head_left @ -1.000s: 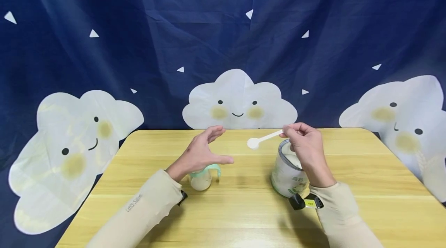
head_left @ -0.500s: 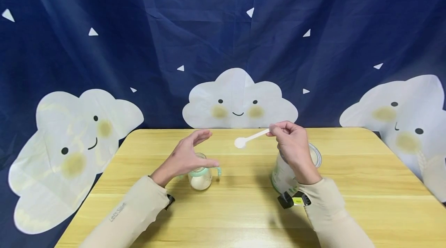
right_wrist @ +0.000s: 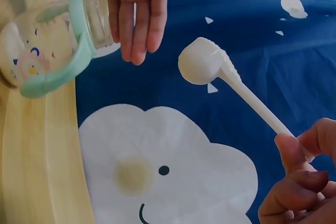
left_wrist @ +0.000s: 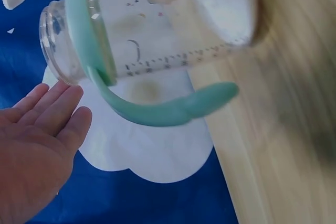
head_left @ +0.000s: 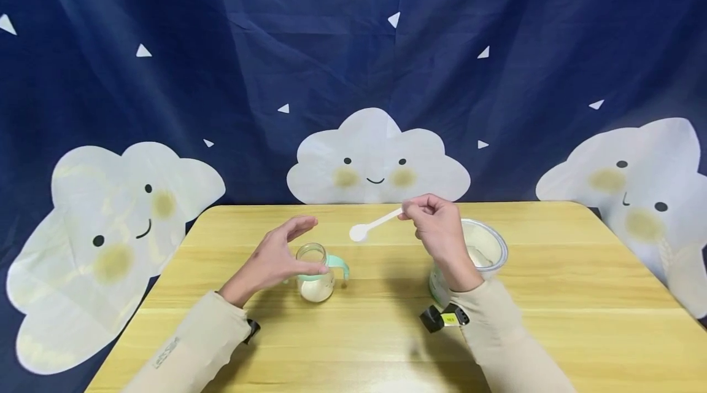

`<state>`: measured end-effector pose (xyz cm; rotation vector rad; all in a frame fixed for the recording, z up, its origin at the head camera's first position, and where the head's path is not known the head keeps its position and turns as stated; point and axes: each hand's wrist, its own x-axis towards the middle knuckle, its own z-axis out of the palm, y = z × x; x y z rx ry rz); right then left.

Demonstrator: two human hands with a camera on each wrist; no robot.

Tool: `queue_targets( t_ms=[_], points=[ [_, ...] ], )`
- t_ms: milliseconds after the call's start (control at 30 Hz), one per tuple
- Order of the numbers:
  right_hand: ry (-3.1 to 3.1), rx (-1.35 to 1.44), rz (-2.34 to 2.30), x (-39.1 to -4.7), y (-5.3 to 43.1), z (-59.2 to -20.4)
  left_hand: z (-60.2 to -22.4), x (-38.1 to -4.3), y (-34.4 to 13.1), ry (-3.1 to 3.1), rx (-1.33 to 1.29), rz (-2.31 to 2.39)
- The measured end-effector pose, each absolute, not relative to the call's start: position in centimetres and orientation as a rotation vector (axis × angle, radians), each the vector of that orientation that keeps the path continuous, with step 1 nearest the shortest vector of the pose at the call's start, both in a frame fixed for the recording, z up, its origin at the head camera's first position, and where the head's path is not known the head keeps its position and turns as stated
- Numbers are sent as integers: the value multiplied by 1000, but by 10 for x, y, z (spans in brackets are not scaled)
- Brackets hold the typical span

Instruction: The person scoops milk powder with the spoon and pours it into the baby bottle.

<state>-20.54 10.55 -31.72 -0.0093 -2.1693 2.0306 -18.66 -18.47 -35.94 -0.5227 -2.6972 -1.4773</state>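
A clear baby bottle (head_left: 316, 290) with mint-green handles (head_left: 338, 264) stands uncapped on the table, white powder at its bottom. Beside its neck is my left hand (head_left: 274, 258), fingers and thumb spread apart; in the left wrist view the fingers lie extended near the bottle's rim (left_wrist: 50, 40). My right hand (head_left: 440, 227) pinches the handle end of a white measuring scoop (head_left: 359, 233) between thumb and fingers. The scoop hangs in the air right of the bottle, and white powder shows along its top in the right wrist view. Behind my right wrist stands a powder can (head_left: 499, 258), partly hidden.
A light wooden table (head_left: 375, 331) carries the bottle and the can. At its far edge hangs a dark blue cloth (head_left: 331, 43) printed with white clouds and small triangles. The can has no lid on, and pale powder shows inside it.
My right hand has carried the scoop leftward, from over the can toward the bottle. My left hand has shifted left and slightly down, uncovering the bottle's mouth.
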Motion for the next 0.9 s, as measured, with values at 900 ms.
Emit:
queue_targets(
  t_ms=[900],
  points=[
    [-2132,10,2136,-213,63,-337,-398,-190,-202,-2758,-529,-1490]
  ],
)
